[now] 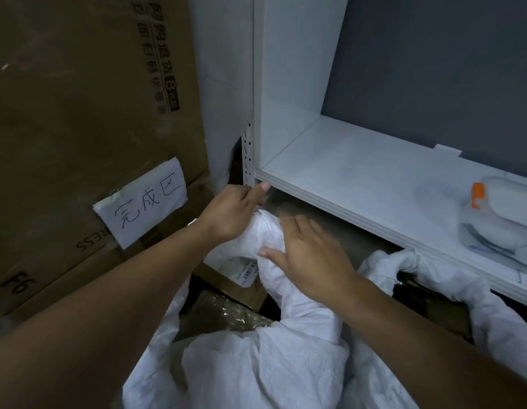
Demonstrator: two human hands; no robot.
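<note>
- Head view: left hand (229, 212) curls its fingers round the gathered neck of the white bag (265, 364), which sits low, just under the shelf (345, 178) edge.
- Right hand (309, 255) lies on the neck, fingers straight and apart.
- Risk: the neck may slip open, since only one hand grips it; knuckles may hit the shelf corner.
- Hidden: the bag's contents and bottom; right fingertips are blurred.

Place: a stockroom or packing area
Evidence: stacked cardboard cartons (79, 113), a handwritten paper label (144, 202), a white shelf (359, 178), bagged goods (501, 219)
</note>
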